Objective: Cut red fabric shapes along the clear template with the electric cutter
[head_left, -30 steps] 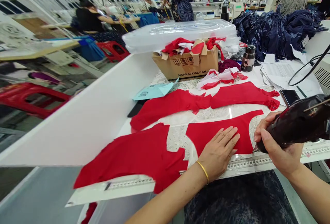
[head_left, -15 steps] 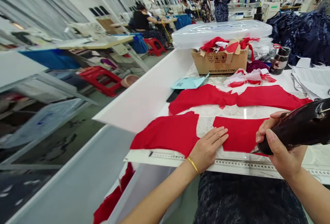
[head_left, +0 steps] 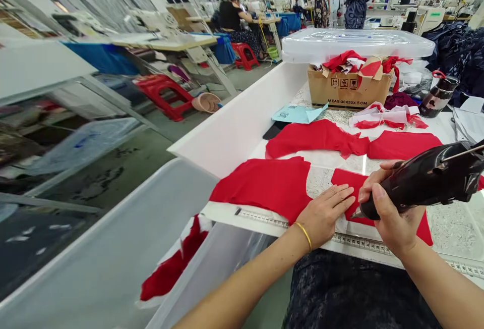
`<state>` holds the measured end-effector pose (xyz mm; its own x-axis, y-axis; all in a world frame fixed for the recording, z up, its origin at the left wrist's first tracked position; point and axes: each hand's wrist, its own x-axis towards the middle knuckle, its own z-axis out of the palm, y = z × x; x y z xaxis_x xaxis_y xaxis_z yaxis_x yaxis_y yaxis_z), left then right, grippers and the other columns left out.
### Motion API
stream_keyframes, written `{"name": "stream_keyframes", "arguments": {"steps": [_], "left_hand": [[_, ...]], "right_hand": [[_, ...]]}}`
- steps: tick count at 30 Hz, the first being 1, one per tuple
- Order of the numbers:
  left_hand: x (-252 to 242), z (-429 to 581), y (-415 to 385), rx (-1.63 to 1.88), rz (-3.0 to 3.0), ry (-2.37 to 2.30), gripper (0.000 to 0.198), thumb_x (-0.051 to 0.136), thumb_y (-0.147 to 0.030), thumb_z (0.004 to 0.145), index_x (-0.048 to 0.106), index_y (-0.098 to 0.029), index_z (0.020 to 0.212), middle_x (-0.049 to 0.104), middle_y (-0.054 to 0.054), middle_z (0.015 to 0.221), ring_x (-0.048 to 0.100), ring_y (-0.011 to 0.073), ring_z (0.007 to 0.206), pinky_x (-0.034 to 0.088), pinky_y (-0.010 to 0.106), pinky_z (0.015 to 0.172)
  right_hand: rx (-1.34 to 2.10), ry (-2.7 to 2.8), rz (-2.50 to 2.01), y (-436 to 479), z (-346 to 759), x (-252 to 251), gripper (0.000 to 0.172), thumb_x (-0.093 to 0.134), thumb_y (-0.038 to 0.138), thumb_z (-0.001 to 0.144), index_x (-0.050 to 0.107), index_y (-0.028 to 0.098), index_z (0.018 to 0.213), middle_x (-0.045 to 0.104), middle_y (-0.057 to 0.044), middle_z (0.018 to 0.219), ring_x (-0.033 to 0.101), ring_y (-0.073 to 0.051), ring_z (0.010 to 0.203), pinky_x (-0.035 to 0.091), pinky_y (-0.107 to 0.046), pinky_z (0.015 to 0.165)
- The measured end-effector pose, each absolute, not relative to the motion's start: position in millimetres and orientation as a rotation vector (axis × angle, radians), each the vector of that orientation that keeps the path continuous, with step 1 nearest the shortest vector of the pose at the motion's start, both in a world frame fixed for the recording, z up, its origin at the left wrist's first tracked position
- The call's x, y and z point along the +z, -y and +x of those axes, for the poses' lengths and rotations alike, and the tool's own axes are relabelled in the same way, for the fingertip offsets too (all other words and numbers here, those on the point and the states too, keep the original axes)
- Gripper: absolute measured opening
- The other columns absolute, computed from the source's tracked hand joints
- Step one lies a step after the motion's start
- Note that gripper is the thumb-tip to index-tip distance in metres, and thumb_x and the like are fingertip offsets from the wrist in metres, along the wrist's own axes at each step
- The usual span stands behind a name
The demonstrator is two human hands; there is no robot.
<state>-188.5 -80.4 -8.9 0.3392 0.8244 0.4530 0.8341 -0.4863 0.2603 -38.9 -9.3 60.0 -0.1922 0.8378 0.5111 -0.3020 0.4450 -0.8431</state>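
My left hand (head_left: 325, 214), with a gold bangle at its wrist, lies flat with fingers stretched over the left edge of a red fabric piece (head_left: 424, 225). My right hand (head_left: 397, 218) is wrapped round a thick black hand tool (head_left: 427, 175) with a pointed metal tip. That tip points left and down at the same fabric, just right of my left fingers; whether it touches cannot be made out. A second red piece (head_left: 264, 182) lies left of my hand. A measuring tape (head_left: 264, 216) runs along the table's front edge, partly under my left hand.
More red pieces (head_left: 313, 137) lie farther back, near a blue paper (head_left: 298, 113). Behind stand a cardboard box (head_left: 350, 89) of scraps and a black cup (head_left: 438, 98). A white panel (head_left: 230, 122) borders the table's left. A bin (head_left: 124, 248) sits below; people work beyond.
The view has turned left. My right hand has brought the tool's tip leftward over the fabric, nearer my left fingers. My left hand keeps its place on the cloth.
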Motion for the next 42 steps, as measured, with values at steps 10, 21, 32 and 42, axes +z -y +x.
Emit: {"name": "stream_keyframes", "arguments": {"steps": [10, 21, 32, 42], "left_hand": [[-5.2, -186.3, 81.1, -0.851, -2.58, 1.602, 0.057, 0.047, 0.004, 0.082, 0.055, -0.01, 0.137, 0.064, 0.016, 0.141, 0.053, 0.0276, 0.141, 0.048, 0.049, 0.117], [-7.1, -187.5, 81.4, -0.87, -2.551, 1.583, 0.065, 0.042, 0.006, 0.078, 0.055, -0.011, 0.14, 0.062, 0.017, 0.143, 0.051, 0.0267, 0.143, 0.049, 0.049, 0.117], [-7.5, -187.9, 81.9, -0.806, -2.52, 1.567, 0.063, 0.044, 0.008, 0.077, 0.059, -0.013, 0.135, 0.063, 0.015, 0.142, 0.053, 0.0256, 0.141, 0.049, 0.047, 0.116], [-8.9, -189.9, 82.2, -0.819, -2.525, 1.569, 0.06, 0.043, 0.007, 0.078, 0.062, -0.013, 0.131, 0.065, 0.017, 0.14, 0.054, 0.0265, 0.14, 0.051, 0.049, 0.114]], "right_hand": [[1.14, 1.4, -0.529, 13.9, -39.6, 53.9, 0.028, 0.071, 0.033, 0.086, 0.059, 0.028, 0.111, 0.064, 0.001, 0.077, 0.068, -0.02, 0.071, 0.061, -0.04, 0.072], [1.128, 1.397, -0.524, 14.5, -34.1, 60.8, 0.027, 0.069, 0.037, 0.09, 0.055, 0.028, 0.111, 0.059, 0.003, 0.075, 0.06, -0.016, 0.06, 0.059, -0.035, 0.064], [1.199, 1.382, -0.424, 9.0, -16.4, 74.1, 0.023, 0.07, 0.029, 0.091, 0.057, 0.027, 0.111, 0.064, 0.005, 0.072, 0.059, -0.013, 0.056, 0.053, -0.028, 0.056], [1.168, 1.392, -0.434, 8.2, -6.2, 70.2, 0.018, 0.069, 0.021, 0.091, 0.058, 0.026, 0.105, 0.065, 0.005, 0.071, 0.059, -0.012, 0.057, 0.054, -0.027, 0.056]]}}
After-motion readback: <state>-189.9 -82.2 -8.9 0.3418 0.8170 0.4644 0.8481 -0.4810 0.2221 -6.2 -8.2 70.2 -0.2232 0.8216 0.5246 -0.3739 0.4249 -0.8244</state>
